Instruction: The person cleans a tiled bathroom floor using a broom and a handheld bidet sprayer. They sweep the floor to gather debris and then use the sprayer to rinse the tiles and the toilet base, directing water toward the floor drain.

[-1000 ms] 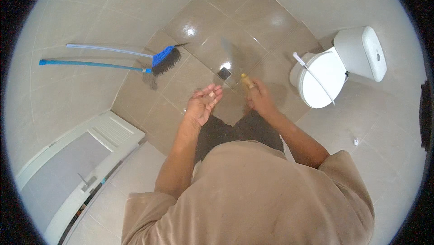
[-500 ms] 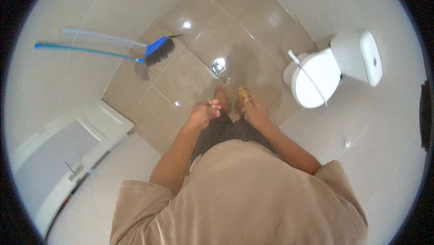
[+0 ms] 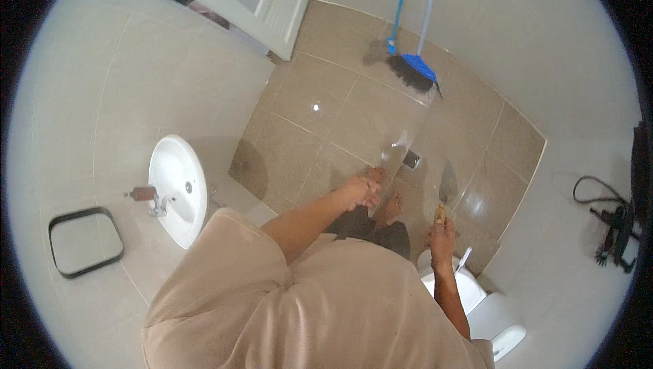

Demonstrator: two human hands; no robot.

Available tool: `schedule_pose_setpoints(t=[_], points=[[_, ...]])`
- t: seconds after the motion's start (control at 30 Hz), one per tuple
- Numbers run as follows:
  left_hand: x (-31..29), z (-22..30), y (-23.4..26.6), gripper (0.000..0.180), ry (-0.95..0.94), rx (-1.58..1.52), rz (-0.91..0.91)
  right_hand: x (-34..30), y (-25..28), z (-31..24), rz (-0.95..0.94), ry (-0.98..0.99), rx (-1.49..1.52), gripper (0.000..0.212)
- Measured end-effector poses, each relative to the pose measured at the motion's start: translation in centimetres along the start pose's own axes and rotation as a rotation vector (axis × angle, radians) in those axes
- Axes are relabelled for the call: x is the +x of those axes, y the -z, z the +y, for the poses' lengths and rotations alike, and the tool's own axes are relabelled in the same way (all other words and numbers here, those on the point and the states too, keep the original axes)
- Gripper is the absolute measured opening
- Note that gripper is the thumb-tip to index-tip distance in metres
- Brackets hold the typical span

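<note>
My right hand (image 3: 441, 238) is closed round the yellowish wooden handle of a small trowel (image 3: 441, 214). Its dark, pointed blade points away from me over the tiled floor, to the right of the drain. My left hand (image 3: 360, 193) is in front of my body, above my bare feet, with its fingers curled in. Whether anything small is between those fingers is too blurred to make out.
A blue-handled broom (image 3: 416, 70) leans on the far wall beside a second blue pole. The floor drain (image 3: 411, 159) lies ahead. At left are a washbasin (image 3: 178, 189) and a mirror (image 3: 86, 242); at lower right, a toilet (image 3: 469, 294). The door (image 3: 262, 2) is far left.
My view has swung left, bringing the basin and mirror in and shifting the toilet to the lower right. My right hand has moved outward, and the trowel's blade now shows.
</note>
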State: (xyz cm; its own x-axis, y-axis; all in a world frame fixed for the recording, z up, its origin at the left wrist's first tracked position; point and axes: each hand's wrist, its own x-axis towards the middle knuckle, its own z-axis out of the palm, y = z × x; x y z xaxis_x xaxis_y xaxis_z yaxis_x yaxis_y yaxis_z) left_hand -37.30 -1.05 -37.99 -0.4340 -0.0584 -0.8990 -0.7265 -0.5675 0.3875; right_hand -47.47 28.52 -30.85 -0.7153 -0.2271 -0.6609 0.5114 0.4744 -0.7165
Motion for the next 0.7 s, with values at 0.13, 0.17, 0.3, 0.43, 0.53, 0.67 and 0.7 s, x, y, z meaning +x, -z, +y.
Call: schedule_pose_setpoints(t=[0.13, 0.17, 0.3, 0.43, 0.53, 0.67, 0.7], points=[[-2.8, -2.9, -2.6, 0.04, -0.153, -0.239, -0.039, 1.7, 0.1, -1.6, -0.134, 0.06, 0.018, 0.034], [-3.0, -3.2, -2.8, 0.041, -0.173, -0.241, -0.055, 1.7, -0.6, -2.8, -0.155, 0.118, -0.032, 0.034], [-5.2, -0.6, -4.2, 0.036, -0.216, -0.323, 0.037, 2.7, -4.6, -5.3, -0.259, 0.177, -0.099, 0.033], [-3.3, 1.5, -2.7, 0.034, -0.123, -0.536, 0.002, 5.1, -9.6, -4.0, -0.254, 0.484, -0.156, 0.033], [-0.6, 1.1, -0.9, 0.034, -0.208, -0.478, -0.195, 4.5, -12.5, -3.3, -0.202, 0.773, -0.163, 0.036], [-2.7, 3.1, -3.7, 0.039, -0.016, -0.314, -0.306, 1.3, -12.6, -4.3, -0.16, 0.64, -0.419, 0.04], [-2.1, 2.8, -2.6, 0.047, 0.085, -0.253, -0.276, 0.5, -14.2, -3.4, -0.137, 0.617, -0.34, 0.043]])
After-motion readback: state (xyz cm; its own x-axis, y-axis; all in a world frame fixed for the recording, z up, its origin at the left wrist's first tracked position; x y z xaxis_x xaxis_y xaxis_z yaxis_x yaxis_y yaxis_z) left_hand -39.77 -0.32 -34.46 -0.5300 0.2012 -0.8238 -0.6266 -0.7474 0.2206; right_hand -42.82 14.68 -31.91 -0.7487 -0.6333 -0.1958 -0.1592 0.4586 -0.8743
